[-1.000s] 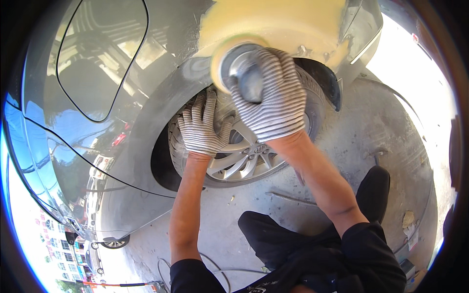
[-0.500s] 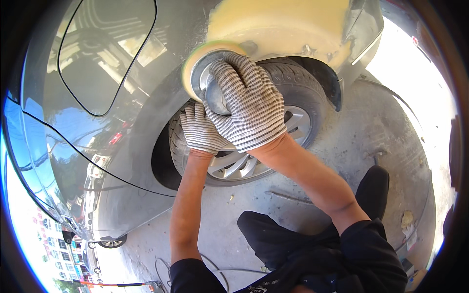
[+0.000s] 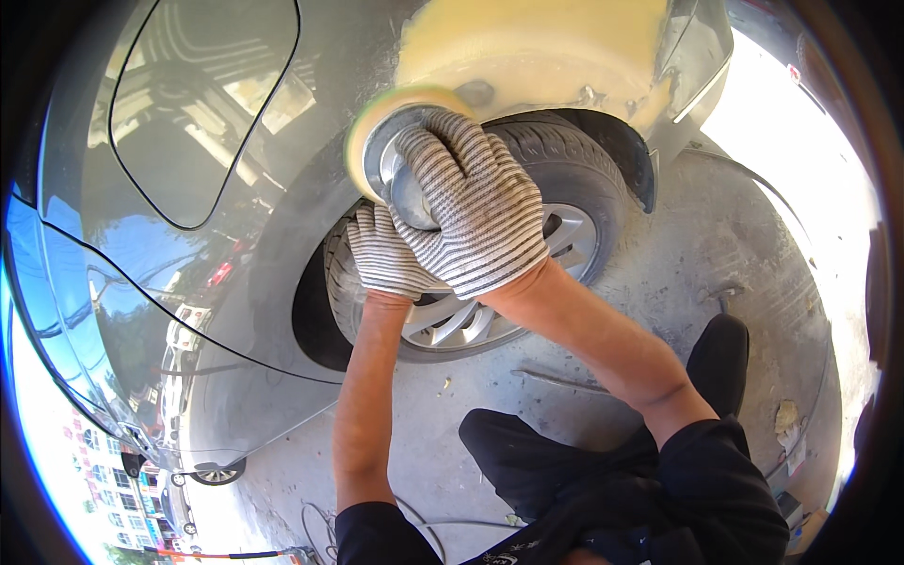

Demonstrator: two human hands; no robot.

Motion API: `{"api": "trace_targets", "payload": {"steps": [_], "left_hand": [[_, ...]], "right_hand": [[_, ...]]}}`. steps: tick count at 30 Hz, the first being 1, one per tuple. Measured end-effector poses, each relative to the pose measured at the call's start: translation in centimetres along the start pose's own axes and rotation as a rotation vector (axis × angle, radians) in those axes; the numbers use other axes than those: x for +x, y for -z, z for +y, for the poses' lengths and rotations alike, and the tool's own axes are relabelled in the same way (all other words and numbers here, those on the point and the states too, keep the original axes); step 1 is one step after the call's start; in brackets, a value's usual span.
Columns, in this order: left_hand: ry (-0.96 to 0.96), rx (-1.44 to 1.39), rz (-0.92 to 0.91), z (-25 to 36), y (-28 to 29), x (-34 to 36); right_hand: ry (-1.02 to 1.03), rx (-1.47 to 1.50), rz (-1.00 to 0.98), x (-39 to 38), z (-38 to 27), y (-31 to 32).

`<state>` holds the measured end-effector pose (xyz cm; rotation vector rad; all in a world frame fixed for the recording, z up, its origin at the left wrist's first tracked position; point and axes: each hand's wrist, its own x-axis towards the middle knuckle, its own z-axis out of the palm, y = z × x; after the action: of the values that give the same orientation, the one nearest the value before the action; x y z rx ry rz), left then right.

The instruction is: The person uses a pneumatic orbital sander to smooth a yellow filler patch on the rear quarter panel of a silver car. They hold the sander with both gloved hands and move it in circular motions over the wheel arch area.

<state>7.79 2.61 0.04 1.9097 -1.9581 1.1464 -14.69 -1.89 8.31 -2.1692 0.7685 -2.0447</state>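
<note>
At upper centre, the striped-gloved right hand (image 3: 476, 212) grips a yellow-rimmed round silver sander (image 3: 381, 155); the striped-gloved left hand (image 3: 386, 252), its grip unclear, lies over the black rubber tyre (image 3: 570, 155).

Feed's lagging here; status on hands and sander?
Right hand gripping sander at car panel. Left hand by tyre, partly hidden. Possible snag: left fingers just below sander.
</note>
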Motion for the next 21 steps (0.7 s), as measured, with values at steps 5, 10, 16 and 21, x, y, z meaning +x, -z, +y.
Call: {"api": "trace_targets", "payload": {"steps": [5,10,16,21], "left_hand": [[0.032,-0.022,-0.101,1.1,1.1,0.8],[-0.024,-0.014,0.024,0.0,0.3,-0.1],[0.05,-0.094,-0.045,0.2,0.0,0.2],[0.021,-0.022,-0.064,0.8,1.4,0.9]], "right_hand": [[0.003,-0.006,-0.004,0.1,0.2,0.2],[0.011,0.013,-0.005,-0.2,0.1,-0.1],[0.0,0.014,-0.028,-0.1,0.1,0.3],[-0.05,-0.014,-0.013,0.0,0.4,0.6]]}}
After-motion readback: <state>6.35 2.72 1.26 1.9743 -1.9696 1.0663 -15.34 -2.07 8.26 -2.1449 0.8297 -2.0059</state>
